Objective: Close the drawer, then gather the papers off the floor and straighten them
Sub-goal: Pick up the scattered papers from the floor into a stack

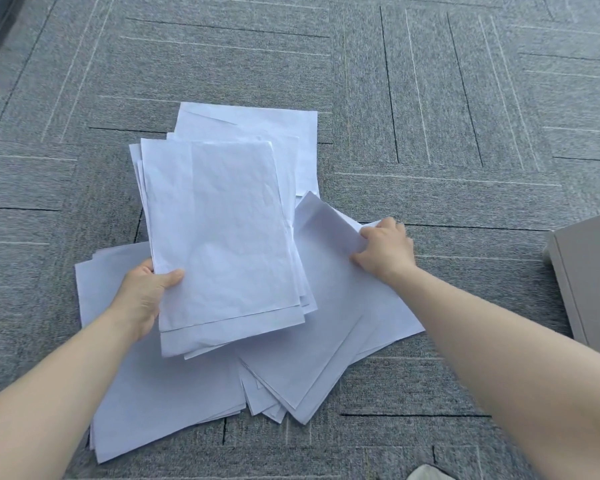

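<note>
**Loose papers on carpet, part gathered**

Item 1. Stack [222, 237]: white sheets, roughly squared but with edges staggered at the near and far ends. Held above the floor papers, long side running away from the viewer. Creased top sheet.

Item 2. Left hand [146, 292]: grips the stack at its near left edge, thumb curled over the top sheet, fingers hidden beneath. Bare forearm enters from the lower left.

Item 3. Right hand [385, 249]: fingers curled, pinching the far right edge of a sheet [329, 258], which lifts slightly at that edge. Bare forearm enters from the lower right.

Item 4. Floor papers [146, 393]: white sheets spread on the carpet under and around the stack. One group lies flat at lower left; another fans out at lower centre with corners pointing toward the viewer; further sheets [291, 133] lie beyond the stack, partly covered by it. All overlap; count cannot be told.

Item 5. Carpet [430, 98]: grey tiles with thin light and dark line patterns.

Item 6. Cabinet [589, 282]: grey-beige unit at the right edge, only a corner in view, apart from the papers. Whether its drawer is closed cannot be told.

Item 7. Pale object [426, 472]: at the bottom edge, mostly cut off; cannot be identified.
</note>
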Motion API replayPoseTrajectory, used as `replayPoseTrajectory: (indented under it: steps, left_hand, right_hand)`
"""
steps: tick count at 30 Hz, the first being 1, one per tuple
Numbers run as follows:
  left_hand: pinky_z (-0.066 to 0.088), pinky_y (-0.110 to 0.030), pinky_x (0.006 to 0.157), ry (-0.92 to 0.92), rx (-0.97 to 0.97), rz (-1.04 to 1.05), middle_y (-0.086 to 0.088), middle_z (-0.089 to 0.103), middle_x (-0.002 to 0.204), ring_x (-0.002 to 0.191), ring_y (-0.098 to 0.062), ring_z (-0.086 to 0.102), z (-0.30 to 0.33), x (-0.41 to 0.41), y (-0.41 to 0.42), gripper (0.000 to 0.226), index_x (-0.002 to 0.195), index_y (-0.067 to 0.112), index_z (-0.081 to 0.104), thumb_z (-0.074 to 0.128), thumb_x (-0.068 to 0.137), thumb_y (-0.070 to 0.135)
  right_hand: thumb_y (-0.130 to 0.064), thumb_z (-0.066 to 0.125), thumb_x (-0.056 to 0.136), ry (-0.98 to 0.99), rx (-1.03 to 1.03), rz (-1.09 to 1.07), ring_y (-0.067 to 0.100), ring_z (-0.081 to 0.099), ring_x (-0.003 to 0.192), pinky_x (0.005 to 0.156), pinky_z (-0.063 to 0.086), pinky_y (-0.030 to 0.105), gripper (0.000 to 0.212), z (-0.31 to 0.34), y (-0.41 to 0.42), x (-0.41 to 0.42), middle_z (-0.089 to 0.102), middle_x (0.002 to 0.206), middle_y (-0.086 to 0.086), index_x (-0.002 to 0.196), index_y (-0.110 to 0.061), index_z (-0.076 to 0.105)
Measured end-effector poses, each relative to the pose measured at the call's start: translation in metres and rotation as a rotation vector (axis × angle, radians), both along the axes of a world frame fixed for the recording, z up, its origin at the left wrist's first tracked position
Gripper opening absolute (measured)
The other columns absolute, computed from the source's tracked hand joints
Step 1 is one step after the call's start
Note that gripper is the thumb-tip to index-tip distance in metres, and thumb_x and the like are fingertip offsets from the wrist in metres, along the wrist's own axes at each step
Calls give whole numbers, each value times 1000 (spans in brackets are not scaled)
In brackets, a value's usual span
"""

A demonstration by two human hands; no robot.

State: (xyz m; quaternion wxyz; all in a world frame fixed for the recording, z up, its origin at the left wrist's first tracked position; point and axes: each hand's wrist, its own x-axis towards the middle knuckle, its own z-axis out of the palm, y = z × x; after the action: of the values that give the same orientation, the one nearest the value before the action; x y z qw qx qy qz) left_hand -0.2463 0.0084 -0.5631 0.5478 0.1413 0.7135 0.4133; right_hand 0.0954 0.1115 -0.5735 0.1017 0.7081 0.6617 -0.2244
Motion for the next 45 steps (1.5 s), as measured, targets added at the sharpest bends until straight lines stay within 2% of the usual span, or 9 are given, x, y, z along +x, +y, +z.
replayPoseTrajectory:
  steps: [3,6,10,14,19,25,31,38,45]
  left_hand:
    - [52,-37,80,-2,-1,-2,-6,67,98,86,-22,64,-1,-2,0,22,93,15,62,54,91,-5]
    - [52,-37,79,-4,-9,8,-6,67,99,87,-23,65,-2,-3,0,20,94,14,61,55,91,-4]
    - [51,-36,75,7,0,26,-5,66,95,83,-20,63,-2,0,0,23,90,16,59,54,91,-6]
    - [51,-35,76,3,8,30,-4,66,95,83,-20,63,-3,0,0,24,89,16,59,53,91,-7]
    - [51,-36,81,-6,7,4,-6,67,97,85,-22,64,-4,2,3,24,90,16,60,54,90,-7]
    - [51,-36,81,15,10,-24,-5,67,96,85,-22,64,-4,3,3,23,90,16,61,54,90,-6]
    - [51,-37,83,12,1,-27,-6,68,100,88,-23,65,-7,-3,0,22,95,14,61,55,90,-6]
    - [51,-36,81,14,9,-10,-4,67,97,86,-21,64,-4,-3,-1,24,93,16,62,54,90,-7]
    - [51,-34,78,46,24,54,-3,66,95,83,-19,63,0,-7,-1,24,88,17,61,54,91,-6]
  right_hand:
    - [-20,61,77,-18,-39,1,33,43,115,91,37,40,11,6,6,-6,47,104,8,81,-24,51]
    - [-12,57,74,122,-76,-44,33,52,99,66,40,31,20,4,4,-8,47,100,8,67,-19,40]
    - [-11,53,78,208,-35,-97,33,57,82,74,53,39,7,6,-11,-4,43,106,8,81,-18,53]
    - [-8,46,84,38,19,-227,27,49,62,68,43,36,10,8,-26,9,39,111,9,85,-17,51]
    - [-32,70,79,30,-94,-382,39,61,98,78,42,40,66,14,-31,14,44,127,16,134,-22,34]
    - [-51,83,63,-31,-178,-495,39,50,124,99,38,46,87,10,-12,18,58,130,16,129,-17,37]
    - [-52,79,44,26,-284,-503,39,55,117,102,44,46,66,1,-7,14,67,116,15,99,-19,66]
    - [-17,69,72,322,-134,-399,28,69,80,75,57,37,9,9,-14,13,71,80,5,79,-14,66]
    - [-2,65,77,655,66,-524,24,63,75,75,56,39,16,21,-7,38,70,82,6,79,-18,66]
